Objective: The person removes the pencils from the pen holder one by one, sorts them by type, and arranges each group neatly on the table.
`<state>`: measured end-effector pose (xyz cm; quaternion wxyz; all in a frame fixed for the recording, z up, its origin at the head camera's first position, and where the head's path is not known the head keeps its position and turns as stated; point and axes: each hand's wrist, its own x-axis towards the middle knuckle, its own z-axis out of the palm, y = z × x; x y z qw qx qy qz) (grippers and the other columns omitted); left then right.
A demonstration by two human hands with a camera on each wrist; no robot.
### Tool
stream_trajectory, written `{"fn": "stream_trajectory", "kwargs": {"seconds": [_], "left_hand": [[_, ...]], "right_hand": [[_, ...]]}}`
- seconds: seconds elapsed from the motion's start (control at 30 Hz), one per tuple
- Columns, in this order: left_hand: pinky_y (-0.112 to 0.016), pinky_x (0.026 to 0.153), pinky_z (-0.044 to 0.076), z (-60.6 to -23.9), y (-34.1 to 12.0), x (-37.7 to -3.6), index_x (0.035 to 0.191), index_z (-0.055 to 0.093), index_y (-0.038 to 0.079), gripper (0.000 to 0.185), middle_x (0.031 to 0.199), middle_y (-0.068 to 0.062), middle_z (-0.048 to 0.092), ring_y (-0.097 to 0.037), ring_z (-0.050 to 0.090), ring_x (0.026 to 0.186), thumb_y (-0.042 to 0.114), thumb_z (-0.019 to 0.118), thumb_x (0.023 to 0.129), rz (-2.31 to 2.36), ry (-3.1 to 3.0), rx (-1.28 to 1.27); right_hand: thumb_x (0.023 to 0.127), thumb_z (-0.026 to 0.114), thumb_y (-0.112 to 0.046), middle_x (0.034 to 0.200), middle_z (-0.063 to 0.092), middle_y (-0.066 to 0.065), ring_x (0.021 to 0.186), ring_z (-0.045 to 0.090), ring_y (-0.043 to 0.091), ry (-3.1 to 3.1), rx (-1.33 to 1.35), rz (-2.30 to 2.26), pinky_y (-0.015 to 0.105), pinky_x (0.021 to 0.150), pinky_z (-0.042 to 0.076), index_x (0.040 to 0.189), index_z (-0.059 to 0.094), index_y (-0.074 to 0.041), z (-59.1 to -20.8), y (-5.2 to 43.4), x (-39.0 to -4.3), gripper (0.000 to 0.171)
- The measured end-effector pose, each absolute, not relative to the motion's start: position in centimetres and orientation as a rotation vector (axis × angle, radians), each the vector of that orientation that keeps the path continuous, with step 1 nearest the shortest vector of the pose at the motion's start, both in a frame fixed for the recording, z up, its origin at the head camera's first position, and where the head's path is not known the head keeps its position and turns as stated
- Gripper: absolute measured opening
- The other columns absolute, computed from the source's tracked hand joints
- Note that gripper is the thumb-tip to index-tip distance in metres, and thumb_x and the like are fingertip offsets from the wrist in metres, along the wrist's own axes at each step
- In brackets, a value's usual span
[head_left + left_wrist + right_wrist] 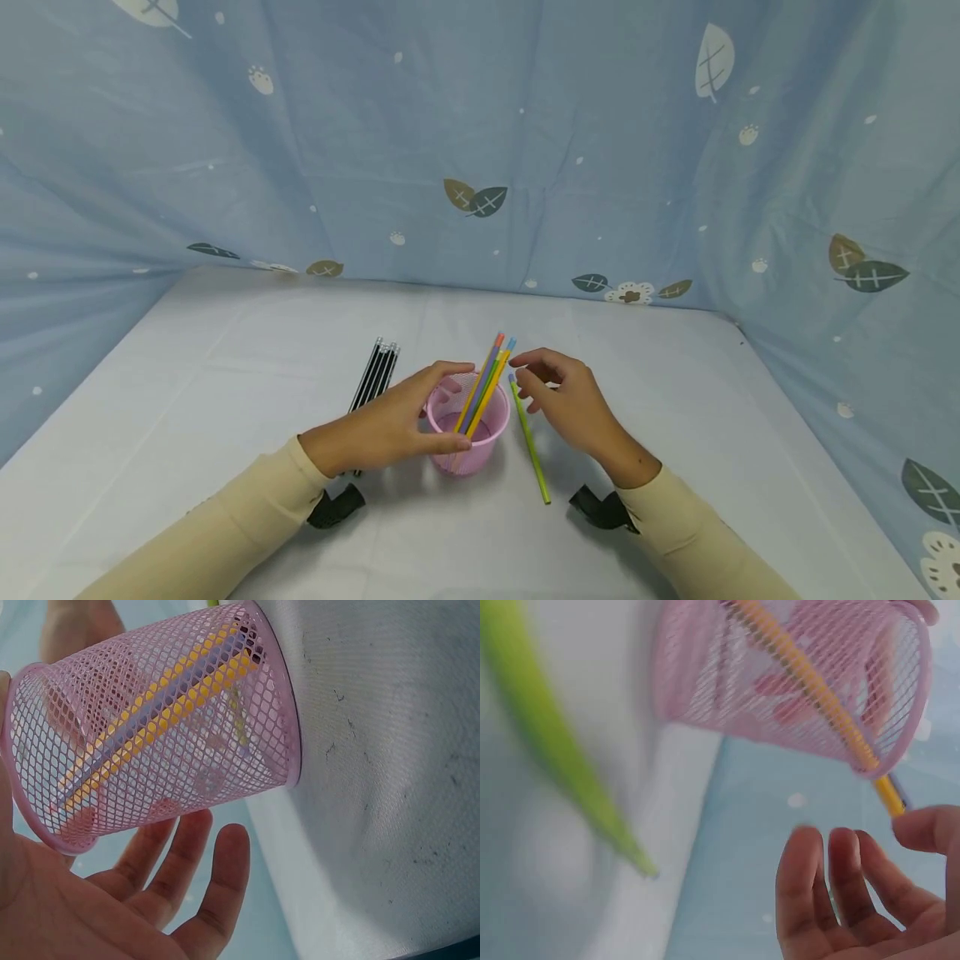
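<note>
Near the middle of the white surface [225,375] stands a pink mesh cup [468,433], upright, with several coloured pencils [487,379] leaning in it, their tips slanting up and to the far right. The left hand [390,425] wraps the cup's left side: the thumb lies on the near wall and the fingers [450,371] curve over the far rim, so the hand holds it steady. In the left wrist view the cup's mesh shows the yellow and purple pencils inside, with the palm just beside the wall.

The right hand [562,400] hovers just right of the pencil tips, fingers loosely spread and gently bent, holding nothing; the right wrist view shows them apart with empty air between. A green pencil [529,442] lies flat on the surface between the cup and the right hand, pointing near to far. A bundle of black pencils [375,375] lies to the far left of the cup, partly behind the left wrist.

The cup looks light, and the pencils lean heavily to one side, so it could well tip towards the right if the left hand's hold loosens or the right hand knocks the tips. The green pencil is round enough to roll away if brushed by a finger or sleeve.
</note>
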<state>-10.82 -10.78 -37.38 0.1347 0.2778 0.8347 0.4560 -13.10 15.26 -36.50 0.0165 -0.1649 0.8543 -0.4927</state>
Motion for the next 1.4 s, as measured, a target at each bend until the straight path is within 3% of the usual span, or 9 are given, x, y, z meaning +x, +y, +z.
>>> {"fn": "stream_trajectory", "kwargs": {"seconds": [0.2,0.37,0.5,0.73,1.1,1.4], "left_hand": [[-0.043,0.105,0.050,-37.5,-10.7,-10.9,0.151,0.028,0.038,0.084,0.138,0.007,0.049,-0.019,0.052,0.129,0.049,0.078,0.084,1.356,2.386,0.811],[-0.041,0.105,0.049,-37.5,-10.8,-10.9,0.151,0.028,0.038,0.085,0.140,0.011,0.047,-0.017,0.051,0.131,0.051,0.078,0.083,1.344,2.397,0.802],[-0.045,0.105,0.048,-37.3,-10.8,-10.8,0.152,0.028,0.037,0.085,0.144,0.003,0.047,-0.018,0.049,0.133,0.053,0.076,0.084,1.306,2.437,0.802],[-0.046,0.105,0.047,-37.2,-10.8,-10.8,0.150,0.027,0.043,0.084,0.146,-0.003,0.046,-0.019,0.047,0.135,0.054,0.077,0.083,1.299,2.440,0.785],[-0.045,0.105,0.049,-37.2,-10.9,-10.8,0.151,0.027,0.040,0.083,0.143,0.000,0.047,-0.019,0.050,0.132,0.050,0.077,0.085,1.327,2.414,0.808],[-0.044,0.103,0.051,-37.2,-10.7,-10.8,0.150,0.028,0.040,0.083,0.143,0.000,0.047,-0.019,0.049,0.132,0.050,0.077,0.084,1.327,2.408,0.808]], "right_hand": [[0.103,0.058,-0.025,0.106,0.070,0.017,0.096,0.067,0.027,2.603,-0.494,-1.695,0.037,0.080,0.060,0.116,0.067,-0.004,-36.0,14.1,-13.2,0.027],[0.100,0.062,-0.028,0.101,0.071,0.013,0.092,0.067,0.021,2.536,-0.458,-1.769,0.031,0.077,0.060,0.112,0.069,-0.004,-36.6,13.6,-13.1,0.027],[0.099,0.065,-0.027,0.101,0.070,0.012,0.090,0.066,0.018,2.508,-0.491,-1.779,0.029,0.076,0.059,0.111,0.070,-0.004,-36.9,13.4,-13.0,0.026],[0.096,0.068,-0.022,0.099,0.070,0.014,0.091,0.067,0.025,2.497,-0.553,-1.792,0.029,0.075,0.059,0.106,0.071,-0.004,-37.2,13.5,-12.9,0.021],[0.098,0.066,-0.025,0.095,0.070,0.012,0.082,0.065,0.019,2.565,-0.562,-1.724,0.036,0.076,0.060,0.103,0.074,-0.006,-37.2,13.6,-13.1,0.022],[0.100,0.063,-0.023,0.097,0.072,0.012,0.086,0.068,0.019,2.576,-0.544,-1.796,0.029,0.075,0.059,0.104,0.072,-0.002,-36.8,13.8,-12.9,0.023]]}}
